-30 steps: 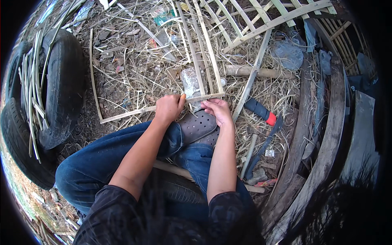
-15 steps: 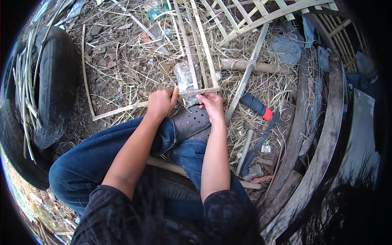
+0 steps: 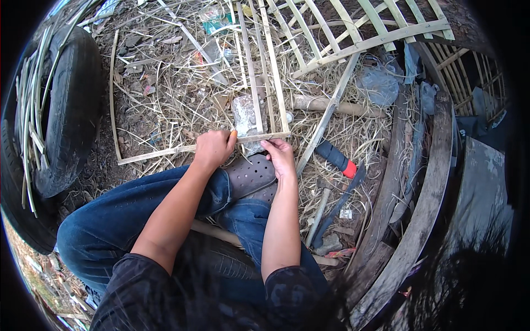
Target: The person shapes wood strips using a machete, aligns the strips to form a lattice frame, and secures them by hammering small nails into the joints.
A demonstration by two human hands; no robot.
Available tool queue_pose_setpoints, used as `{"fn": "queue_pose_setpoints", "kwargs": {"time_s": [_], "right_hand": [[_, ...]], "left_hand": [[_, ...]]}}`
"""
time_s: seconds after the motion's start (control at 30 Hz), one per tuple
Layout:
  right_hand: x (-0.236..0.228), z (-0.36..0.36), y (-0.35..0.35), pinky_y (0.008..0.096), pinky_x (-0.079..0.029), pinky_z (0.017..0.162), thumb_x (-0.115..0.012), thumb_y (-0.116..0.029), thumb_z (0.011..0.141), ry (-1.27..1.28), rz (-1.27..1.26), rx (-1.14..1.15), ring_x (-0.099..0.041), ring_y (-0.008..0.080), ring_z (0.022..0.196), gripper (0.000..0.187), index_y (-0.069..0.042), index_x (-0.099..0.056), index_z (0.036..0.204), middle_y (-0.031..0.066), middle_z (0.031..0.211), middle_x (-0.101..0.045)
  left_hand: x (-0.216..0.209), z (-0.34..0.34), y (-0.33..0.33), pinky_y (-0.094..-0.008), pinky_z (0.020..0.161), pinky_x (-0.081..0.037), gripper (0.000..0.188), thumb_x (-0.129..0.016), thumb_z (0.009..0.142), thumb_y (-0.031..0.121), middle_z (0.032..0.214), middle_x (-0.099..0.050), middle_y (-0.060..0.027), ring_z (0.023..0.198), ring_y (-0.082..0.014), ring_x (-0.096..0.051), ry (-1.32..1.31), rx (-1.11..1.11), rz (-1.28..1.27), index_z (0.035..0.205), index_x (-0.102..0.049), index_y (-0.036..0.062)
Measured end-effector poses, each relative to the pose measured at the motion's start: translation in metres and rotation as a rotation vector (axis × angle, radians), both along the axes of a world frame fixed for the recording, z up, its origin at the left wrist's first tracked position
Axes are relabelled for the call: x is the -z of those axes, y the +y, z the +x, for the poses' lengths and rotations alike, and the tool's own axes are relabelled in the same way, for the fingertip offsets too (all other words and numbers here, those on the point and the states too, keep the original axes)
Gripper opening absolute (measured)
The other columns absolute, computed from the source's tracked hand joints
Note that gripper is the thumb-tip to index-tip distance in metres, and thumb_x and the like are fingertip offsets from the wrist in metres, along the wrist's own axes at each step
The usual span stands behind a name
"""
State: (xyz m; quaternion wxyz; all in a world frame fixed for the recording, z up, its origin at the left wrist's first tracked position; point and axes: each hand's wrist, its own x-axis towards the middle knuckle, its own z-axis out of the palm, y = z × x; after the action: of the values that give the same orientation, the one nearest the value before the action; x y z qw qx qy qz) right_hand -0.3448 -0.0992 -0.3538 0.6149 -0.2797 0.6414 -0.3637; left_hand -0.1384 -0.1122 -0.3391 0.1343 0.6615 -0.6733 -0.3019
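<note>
A split-bamboo strip (image 3: pixel 165 153) runs across in front of me, forming the near edge of a lattice frame. My left hand (image 3: pixel 214 149) is closed around this strip, the thumb along its top. Just to the right, my right hand (image 3: pixel 280 158) pinches at the strip's underside, where thin bamboo slats (image 3: pixel 274 83) meet it from the far side. Whether its fingertips hold anything else is hidden. Beneath the joint lies a pale stone block (image 3: pixel 246 113). A brown perforated clog (image 3: pixel 251 175) is on my foot, just below the hands.
A machete-like tool with a black and red handle (image 3: pixel 337 159) lies to the right, near a wooden rod (image 3: pixel 339 106). Tyres (image 3: pixel 72 110) with bamboo strips stand left. A woven bamboo lattice (image 3: pixel 370 41) is at the back; wooden planks (image 3: pixel 425 215) line the right. Straw litters the ground.
Both hands and the strip's right end sit slightly lower in the picture, while the whole view has shifted a little to the left. Their grip looks the same.
</note>
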Motion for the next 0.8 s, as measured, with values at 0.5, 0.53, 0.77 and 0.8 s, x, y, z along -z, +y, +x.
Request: {"fn": "queue_pose_setpoints", "kwargs": {"time_s": [0.5, 0.53, 0.77, 0.8], "right_hand": [[0.002, -0.001, -0.001, 0.0218, -0.047, 0.053, -0.074, -0.01, 0.082, 0.019, 0.056, 0.024, -0.06, 0.0092, 0.067, 0.015, 0.001, -0.069, 0.092, 0.0055, 0.084, -0.069], [0.002, -0.002, -0.001, 0.0218, -0.047, 0.053, -0.074, -0.01, 0.082, 0.02, 0.057, 0.027, -0.06, 0.0092, 0.067, 0.015, 0.001, -0.069, 0.092, 0.0055, 0.084, -0.069], [-0.001, 0.002, -0.003, 0.0219, -0.048, 0.052, -0.073, -0.007, 0.082, 0.03, 0.044, 0.04, -0.062, 0.0094, 0.067, 0.013, 0.002, -0.07, 0.091, 0.0058, 0.083, -0.07], [-0.001, 0.003, -0.003, 0.0217, -0.048, 0.051, -0.073, -0.007, 0.082, 0.046, 0.045, 0.035, -0.062, 0.0093, 0.065, 0.013, 0.002, -0.07, 0.091, 0.0057, 0.083, -0.07]], "left_hand": [[-0.001, -0.002, -0.003, -0.0488, 0.073, -0.047, 0.029, -0.051, 0.094, 0.032, 0.082, -0.064, -0.02, 0.082, -0.0378, -0.063, 0.013, 0.064, -0.081, 0.092, -0.057, 0.0042], [-0.001, -0.003, -0.003, -0.0476, 0.079, -0.047, 0.028, -0.052, 0.093, 0.032, 0.094, -0.065, -0.0204, 0.093, -0.0362, -0.062, 0.029, 0.073, -0.212, 0.097, -0.056, 0.0039], [0.002, -0.018, -0.007, -0.0513, 0.115, -0.018, 0.059, -0.049, 0.093, 0.037, 0.15, -0.034, -0.0171, 0.142, -0.0326, -0.027, 0.007, 0.418, -0.371, 0.144, -0.037, 0.0106], [0.003, -0.02, -0.008, -0.0523, 0.117, -0.014, 0.062, -0.049, 0.093, 0.037, 0.154, -0.029, -0.0155, 0.145, -0.0311, -0.021, -0.065, 0.466, -0.373, 0.147, -0.034, 0.0119]]}}
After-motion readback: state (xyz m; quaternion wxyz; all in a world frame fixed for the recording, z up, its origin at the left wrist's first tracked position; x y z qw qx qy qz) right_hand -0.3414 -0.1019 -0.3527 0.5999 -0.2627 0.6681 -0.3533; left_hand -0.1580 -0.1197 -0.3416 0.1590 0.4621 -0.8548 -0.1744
